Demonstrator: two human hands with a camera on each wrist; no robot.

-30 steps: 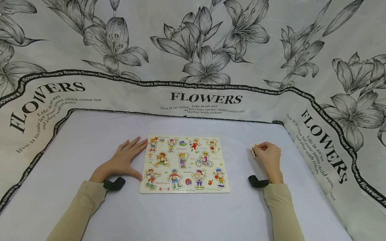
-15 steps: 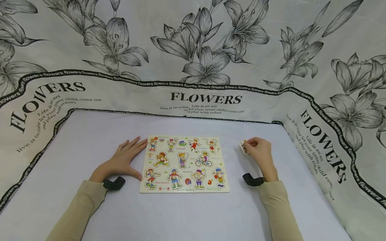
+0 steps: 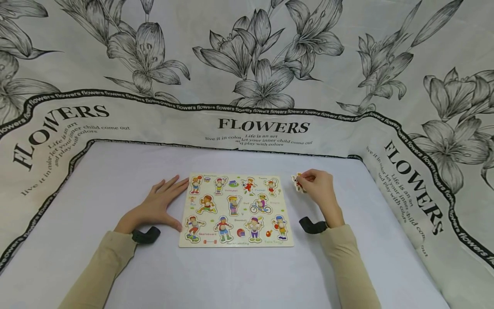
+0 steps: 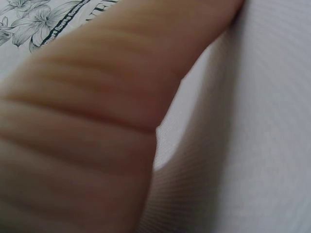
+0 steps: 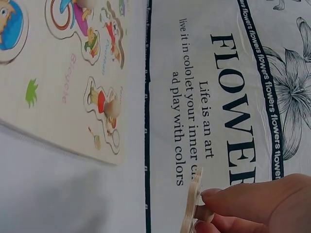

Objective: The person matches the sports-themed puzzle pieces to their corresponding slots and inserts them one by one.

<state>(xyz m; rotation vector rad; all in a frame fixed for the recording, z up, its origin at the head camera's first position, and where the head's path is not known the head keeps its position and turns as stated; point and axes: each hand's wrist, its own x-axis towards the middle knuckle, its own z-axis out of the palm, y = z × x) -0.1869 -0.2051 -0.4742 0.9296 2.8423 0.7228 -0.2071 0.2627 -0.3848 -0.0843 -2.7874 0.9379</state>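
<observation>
A wooden knob puzzle board [image 3: 247, 220] printed with children playing sports lies flat on the white tabletop. My left hand [image 3: 156, 207], fingers spread, rests at its left edge, with fingertips and thumb touching that side. In the left wrist view the hand [image 4: 107, 87] fills much of the frame and hides the board. Just past the board's upper right corner, my right hand [image 3: 320, 186] holds a small cut-out puzzle piece [image 3: 296, 183]. In the right wrist view the piece [image 5: 191, 204] is seen nearly edge-on, its round knob [image 5: 202, 212] pinched between thumb and fingers.
White cloth [image 3: 239, 279] covers the table around the board. A flower-printed sheet [image 3: 262, 128] with black lettering rises behind and along both sides. Black wrist cameras [image 3: 146, 235] sit near both cuffs.
My right hand has moved left with the puzzle piece, from the right part of the table to beside the board's upper right corner. The left hand and board look unmoved.
</observation>
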